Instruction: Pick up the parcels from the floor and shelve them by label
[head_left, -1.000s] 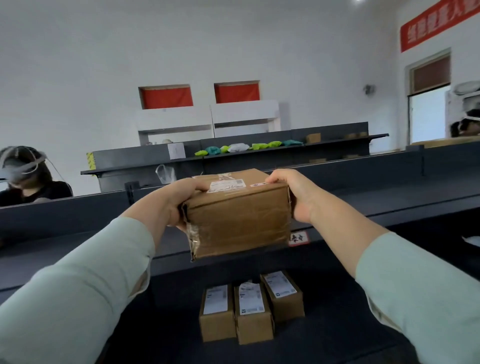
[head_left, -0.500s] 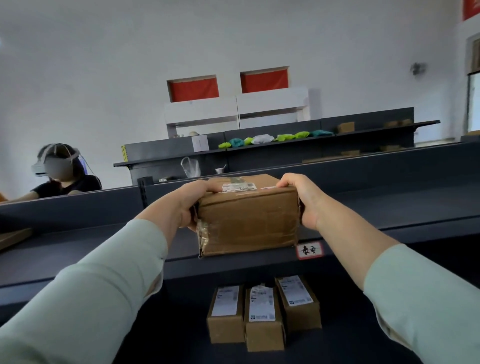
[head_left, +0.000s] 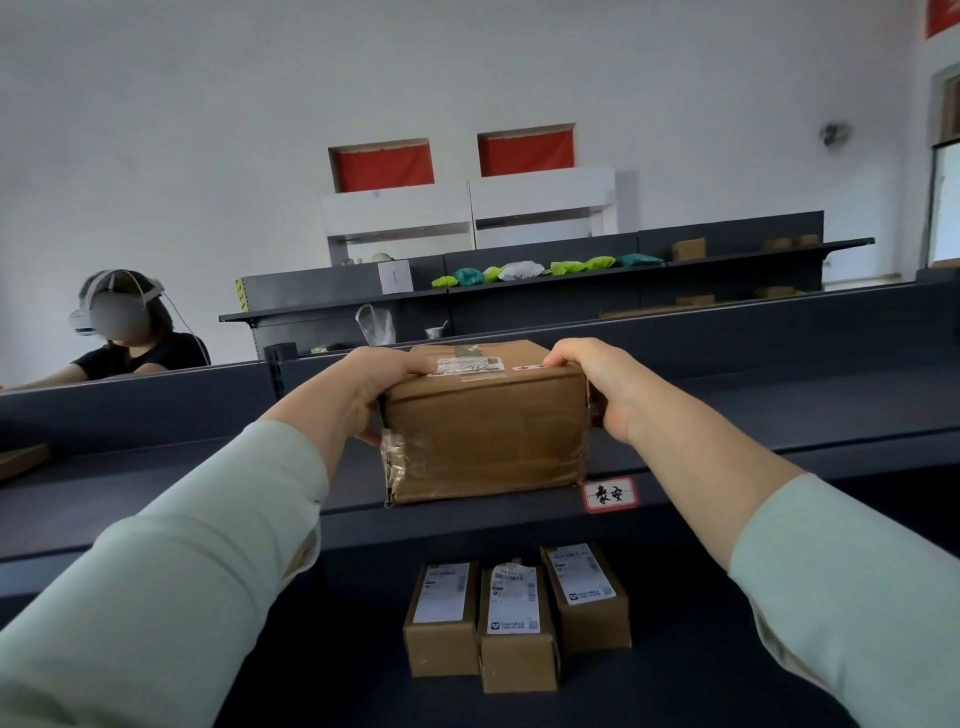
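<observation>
A brown cardboard parcel (head_left: 485, 431) with a white shipping label on top rests at the front edge of the dark upper shelf (head_left: 779, 415). My left hand (head_left: 363, 392) grips its left end and my right hand (head_left: 597, 384) grips its right end. A red-framed shelf label (head_left: 609, 494) with handwritten characters is stuck on the shelf edge just below the parcel's right corner. On the shelf below, three small labelled parcels (head_left: 514, 618) lie side by side.
A person wearing a headset (head_left: 122, 325) sits behind the shelf at the left. Another dark rack (head_left: 545, 291) farther back holds green, teal and white bags and a few boxes. A cardboard piece (head_left: 21, 460) lies at the upper shelf's far left.
Both hands carried the parcel forward and down until it rests on the upper shelf edge. The view has swung left, bringing the seated person further into view.
</observation>
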